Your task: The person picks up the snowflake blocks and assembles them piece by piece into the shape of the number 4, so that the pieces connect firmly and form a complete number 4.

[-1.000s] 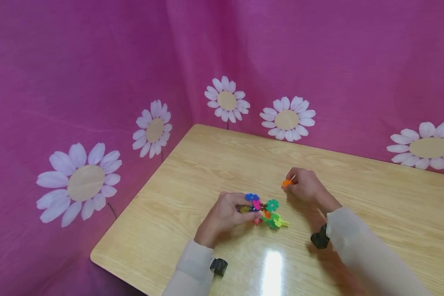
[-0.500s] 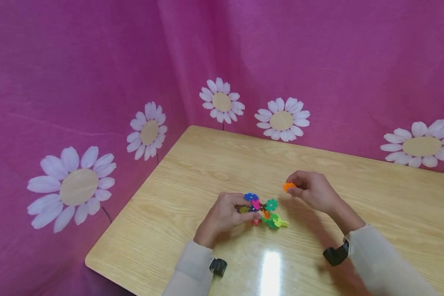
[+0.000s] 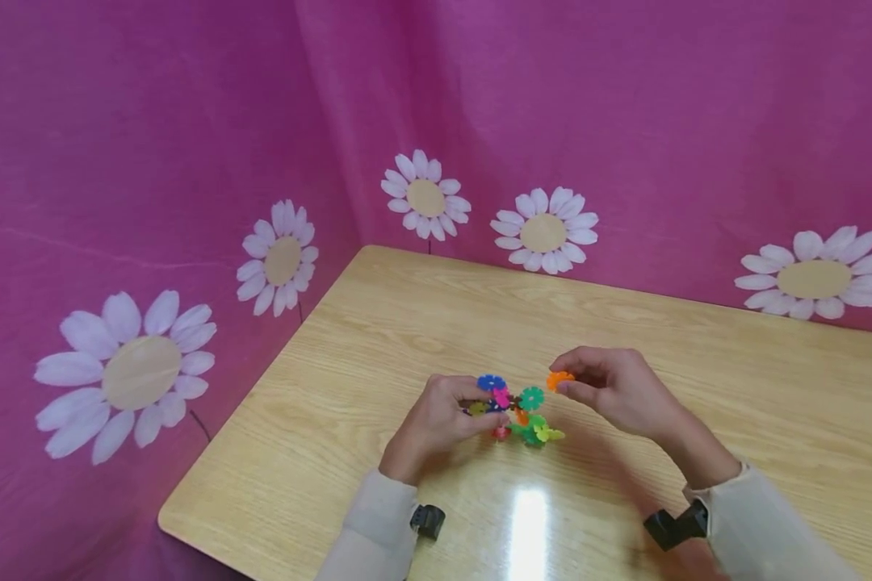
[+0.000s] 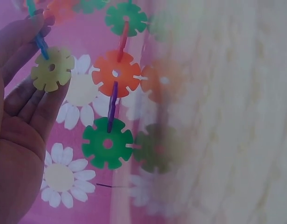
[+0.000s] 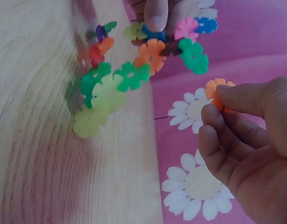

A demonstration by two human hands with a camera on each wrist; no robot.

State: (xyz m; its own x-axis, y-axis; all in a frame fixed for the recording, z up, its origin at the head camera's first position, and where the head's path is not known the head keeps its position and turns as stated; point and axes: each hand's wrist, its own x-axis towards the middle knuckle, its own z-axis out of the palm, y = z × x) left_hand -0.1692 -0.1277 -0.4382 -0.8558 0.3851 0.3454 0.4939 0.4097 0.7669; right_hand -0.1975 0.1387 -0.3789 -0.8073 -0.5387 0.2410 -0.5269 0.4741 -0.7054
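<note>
In the head view my left hand (image 3: 436,420) pinches a cluster of interlocking plastic flower discs (image 3: 531,399) between fingers and thumb, low over the table. The joined discs are blue, pink, green, orange, red and yellow. My right hand (image 3: 628,395) holds a single orange disc (image 3: 559,381) by thumb and fingertips, a little above and right of the cluster. The left wrist view shows a yellowish disc (image 4: 52,69) by the left fingers and a chain ending in a green disc (image 4: 106,149). From the right wrist, yellow-green discs (image 5: 90,122) show at the cluster's near end.
A light wood-grain table (image 3: 320,436) lies under both hands, with a bright reflection at its front. Pink cloth (image 3: 589,97) printed with large white daisies hangs along the left and back edges. Both wrists carry a small black device (image 3: 427,522).
My right hand has turned and, after first drawing back toward me, come left with the orange disc, nearer the cluster. My left hand keeps its hold almost unmoved. The view has shifted slightly.
</note>
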